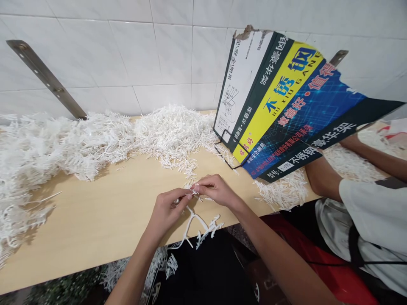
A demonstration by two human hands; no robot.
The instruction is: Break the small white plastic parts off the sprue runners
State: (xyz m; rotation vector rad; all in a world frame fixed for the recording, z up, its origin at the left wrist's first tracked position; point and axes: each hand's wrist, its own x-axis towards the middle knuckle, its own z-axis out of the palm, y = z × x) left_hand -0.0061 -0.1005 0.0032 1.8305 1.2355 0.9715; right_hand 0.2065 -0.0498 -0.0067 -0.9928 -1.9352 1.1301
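White, plastic-looking sprigs bank up at the left of the frame, perhaps kept back to leave bare tabletop near the hands. A second heap lies upper centre, against the tiled wall and within easy reach. At lower centre the left hand pinches a small white piece between thumb and forefinger, seemingly to steady it. Just below, a forked stem overhangs the table edge; whether it joins that piece I cannot tell. The right hand meets the left, its fingertips closed on the same piece, apparently for fine control. Further right, printed cardboard stands tilted, probably as a divider, with a co-worker's arm beyond.
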